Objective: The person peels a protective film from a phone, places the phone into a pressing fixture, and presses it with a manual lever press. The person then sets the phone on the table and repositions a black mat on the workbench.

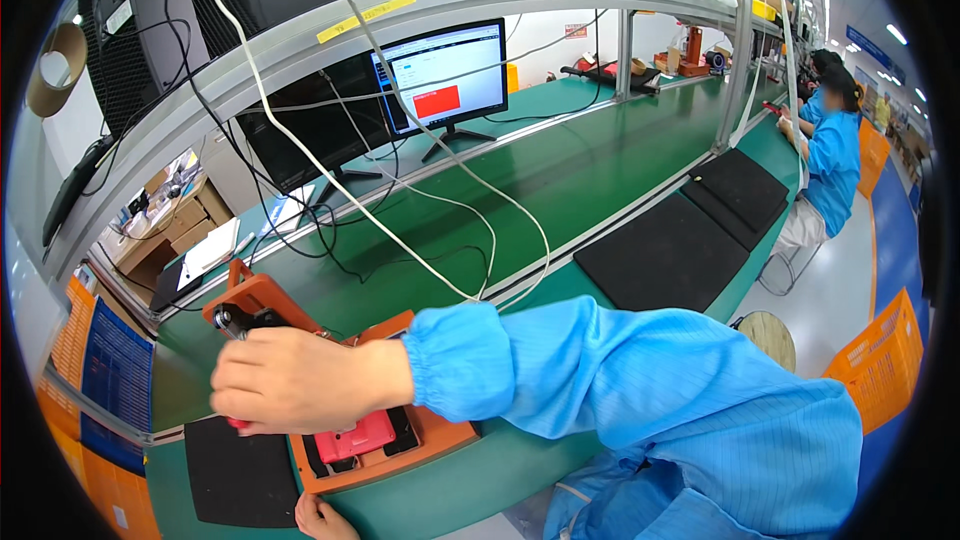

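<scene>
My right hand (pixel 300 377) reaches across from the right in a blue sleeve. Its fingers are closed round the lever of an orange clamping fixture (pixel 458 432), and a bit of red grip shows below the fist. Under my wrist, a red rectangular part (pixel 357 438) lies in the fixture's black-lined bed; my hand and forearm hide some of it. The fixture's orange upright (pixel 262 290) stands behind the hand. At the lower edge, my left hand (pixel 322 518) is only partly in view, fingers loosely bent beside the fixture's front corner, holding nothing visible.
Black mats (pixel 240 470) lie on the green bench left of the fixture and farther right. A lit monitor (pixel 450 75) stands behind. White and black cables (pixel 400 245) hang across the bench from a metal frame. Farther right sits a person in blue (pixel 832 165).
</scene>
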`<state>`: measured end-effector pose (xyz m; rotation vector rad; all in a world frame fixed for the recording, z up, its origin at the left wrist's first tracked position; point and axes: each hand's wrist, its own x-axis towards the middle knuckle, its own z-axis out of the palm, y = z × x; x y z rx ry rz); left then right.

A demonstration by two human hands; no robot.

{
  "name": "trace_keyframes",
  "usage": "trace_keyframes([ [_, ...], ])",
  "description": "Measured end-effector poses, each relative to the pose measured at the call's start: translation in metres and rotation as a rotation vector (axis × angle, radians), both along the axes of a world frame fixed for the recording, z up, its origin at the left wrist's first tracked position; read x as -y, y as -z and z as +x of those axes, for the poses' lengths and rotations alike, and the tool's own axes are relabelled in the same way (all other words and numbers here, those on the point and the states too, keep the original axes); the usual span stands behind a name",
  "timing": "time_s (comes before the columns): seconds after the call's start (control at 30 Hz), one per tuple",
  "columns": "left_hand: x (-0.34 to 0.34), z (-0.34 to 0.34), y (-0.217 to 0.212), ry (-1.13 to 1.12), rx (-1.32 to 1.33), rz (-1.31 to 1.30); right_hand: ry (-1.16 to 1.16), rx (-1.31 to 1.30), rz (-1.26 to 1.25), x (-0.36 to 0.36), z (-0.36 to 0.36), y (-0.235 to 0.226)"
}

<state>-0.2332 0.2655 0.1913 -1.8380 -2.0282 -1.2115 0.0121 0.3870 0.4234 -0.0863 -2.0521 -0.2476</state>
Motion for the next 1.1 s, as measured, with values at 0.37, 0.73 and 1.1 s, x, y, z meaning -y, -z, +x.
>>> trace_keyframes([
  [0.37, -0.021, 0.016, 0.000, 0.009, 0.131, -0.004, 0.307, 0.169, -0.761, -0.116, 0.014, -0.098],
  [0.73, -0.006, 0.012, -0.001, -0.095, 0.117, -0.064, 0.297, 0.305, -0.576, 0.015, 0.059, 0.095],
  [1.1, -0.007, 0.016, 0.002, -0.109, 0.121, -0.070, 0.372, 0.382, -0.581, 0.020, 0.019, 0.123],
])
